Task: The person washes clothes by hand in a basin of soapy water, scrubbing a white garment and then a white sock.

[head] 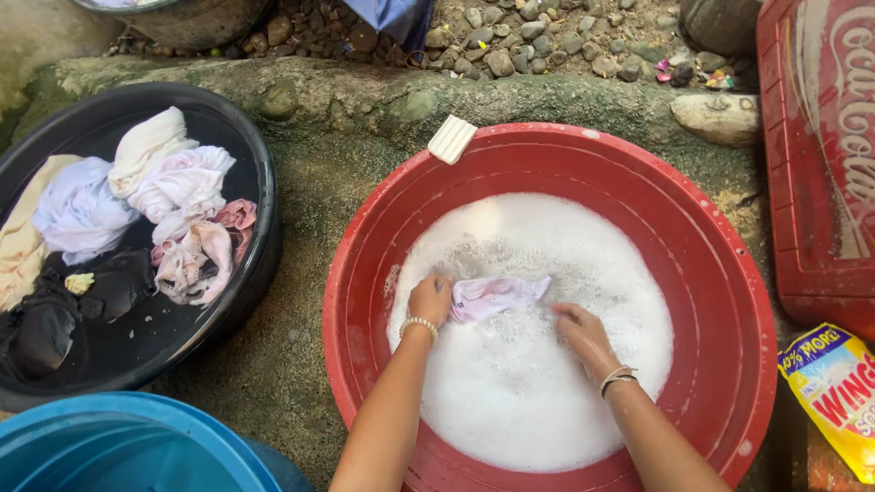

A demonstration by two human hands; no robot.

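A big red basin (720, 301) holds white soapy water (519, 383). A small pale pink cloth (497, 296) lies on the foam between my hands. My left hand (430, 299), with a bead bracelet on the wrist, grips the cloth's left end. My right hand (581, 335), with thin bands on the wrist, is partly sunk in the suds, fingers closed on the cloth's right end.
A white soap bar (452, 138) rests on the red basin's far rim. A black basin (251, 264) at left holds wrung white, pink, cream and black clothes. A blue tub (128, 446) is bottom left, a red crate (816, 155) right, a yellow detergent packet (834, 392) below it. Stones lie behind.
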